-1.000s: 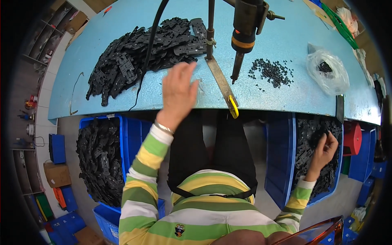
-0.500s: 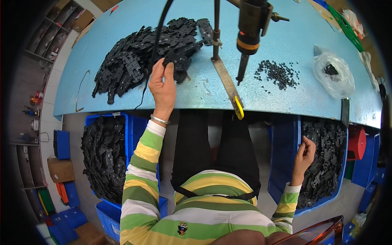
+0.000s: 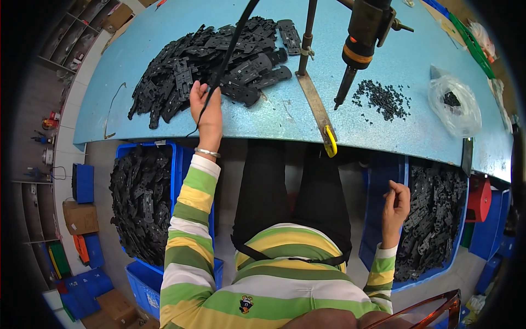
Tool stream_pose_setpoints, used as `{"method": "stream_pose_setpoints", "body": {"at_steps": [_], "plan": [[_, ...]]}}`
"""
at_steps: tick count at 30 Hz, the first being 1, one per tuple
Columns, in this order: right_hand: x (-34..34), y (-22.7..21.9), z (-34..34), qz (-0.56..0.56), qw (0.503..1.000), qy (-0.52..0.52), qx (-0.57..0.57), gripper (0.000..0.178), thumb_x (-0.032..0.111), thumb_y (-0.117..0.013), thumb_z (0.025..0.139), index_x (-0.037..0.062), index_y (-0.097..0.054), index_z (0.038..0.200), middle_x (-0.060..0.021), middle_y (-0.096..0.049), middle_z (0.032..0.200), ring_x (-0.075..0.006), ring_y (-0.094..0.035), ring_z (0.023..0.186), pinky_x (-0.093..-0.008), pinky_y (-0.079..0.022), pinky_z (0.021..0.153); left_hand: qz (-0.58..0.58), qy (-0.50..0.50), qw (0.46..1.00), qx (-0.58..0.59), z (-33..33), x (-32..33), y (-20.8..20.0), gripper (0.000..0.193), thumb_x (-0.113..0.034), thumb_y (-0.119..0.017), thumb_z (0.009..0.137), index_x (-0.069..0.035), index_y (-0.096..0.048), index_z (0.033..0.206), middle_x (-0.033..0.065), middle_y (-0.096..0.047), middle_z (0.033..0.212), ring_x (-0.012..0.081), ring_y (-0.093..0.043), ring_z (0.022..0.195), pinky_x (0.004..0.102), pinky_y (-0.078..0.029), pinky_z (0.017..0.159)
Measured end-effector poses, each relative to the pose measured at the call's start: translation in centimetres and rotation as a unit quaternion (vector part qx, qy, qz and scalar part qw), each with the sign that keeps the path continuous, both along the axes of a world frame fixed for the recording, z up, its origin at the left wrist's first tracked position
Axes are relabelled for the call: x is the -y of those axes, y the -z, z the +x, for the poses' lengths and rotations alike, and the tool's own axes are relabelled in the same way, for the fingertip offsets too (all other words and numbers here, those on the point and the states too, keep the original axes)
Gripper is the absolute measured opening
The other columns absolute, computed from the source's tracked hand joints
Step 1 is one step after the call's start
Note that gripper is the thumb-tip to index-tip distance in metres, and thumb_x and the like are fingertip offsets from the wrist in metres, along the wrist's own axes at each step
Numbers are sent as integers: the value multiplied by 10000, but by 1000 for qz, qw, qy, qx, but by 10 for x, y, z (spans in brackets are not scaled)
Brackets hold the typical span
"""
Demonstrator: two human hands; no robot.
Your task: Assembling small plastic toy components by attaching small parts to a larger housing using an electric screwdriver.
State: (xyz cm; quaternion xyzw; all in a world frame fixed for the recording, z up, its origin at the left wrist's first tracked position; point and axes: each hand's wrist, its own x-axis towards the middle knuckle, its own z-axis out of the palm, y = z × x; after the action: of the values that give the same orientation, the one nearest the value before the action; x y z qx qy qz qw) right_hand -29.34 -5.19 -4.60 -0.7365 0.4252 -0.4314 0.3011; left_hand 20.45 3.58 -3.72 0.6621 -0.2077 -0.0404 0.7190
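My left hand (image 3: 206, 114) is at the near edge of a heap of flat black plastic parts (image 3: 181, 68) on the blue table. Its thumb and fingers are apart, and a black cable (image 3: 225, 59) crosses in front of them. No part shows clearly in its grasp. My right hand (image 3: 395, 211) is beside the right-hand crate, below the table edge. Its thumb and fingertips are pinched together; whatever they may hold is too small to make out. A dark electric screwdriver (image 3: 359, 38) hangs tip down over the table, left of a scatter of small black screws (image 3: 383, 100).
A metal stand (image 3: 313, 101) with a yellow-handled end reaches the table's front edge. Blue crates of black parts flank my legs, one on the left (image 3: 174, 181) and one on the right (image 3: 404, 167). An open plastic bag (image 3: 463, 112) lies at the right.
My left hand has moved slightly left, and the black part it held now appears to be on the heap. My right hand has shifted slightly left. The whole view has shifted a little.
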Motion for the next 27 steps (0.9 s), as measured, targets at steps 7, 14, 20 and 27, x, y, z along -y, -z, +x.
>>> {"method": "stream_pose_setpoints", "body": {"at_steps": [7, 14, 20, 27], "plan": [[-16, 13, 15, 41, 998, -35, 11, 166, -69, -543, 940, -2, -660, 1037, -68, -581, 976, -94, -553, 714, -206, -448, 616, 203, -35, 965, 164, -40, 9, -17, 1011, -277, -855, 769, -2, -234, 1517, 215, -427, 1385, 269, -506, 1150, 354, -463, 962], [-30, 22, 23, 81, 995, -56, 13, 180, -80, -550, 921, 16, -669, 1015, -68, -582, 966, -101, -561, 713, -208, -456, 597, 186, 14, 972, 141, -43, 7, -31, 1185, -255, -905, 666, -3, -136, 1531, 288, -287, 1461, 356, -381, 1275, 406, -385, 1065], [-37, 28, 31, 98, 992, -84, 5, 161, -66, -539, 947, -9, -653, 1045, -53, -568, 981, -81, -548, 709, -197, -438, 633, 228, 13, 952, 202, -55, -9, -42, 1235, -158, -893, 638, -2, -54, 1530, 290, -231, 1472, 390, -348, 1295, 437, -318, 1117], [-55, 4, 73, 161, 974, -141, 72, 183, -59, -549, 947, -1, -656, 1084, -48, -575, 1004, -74, -558, 730, -193, -445, 647, 206, 91, 922, 315, -106, -28, -55, 1160, -61, -828, 670, 10, -54, 1531, 207, -293, 1467, 315, -395, 1296, 421, -324, 1123]]}}
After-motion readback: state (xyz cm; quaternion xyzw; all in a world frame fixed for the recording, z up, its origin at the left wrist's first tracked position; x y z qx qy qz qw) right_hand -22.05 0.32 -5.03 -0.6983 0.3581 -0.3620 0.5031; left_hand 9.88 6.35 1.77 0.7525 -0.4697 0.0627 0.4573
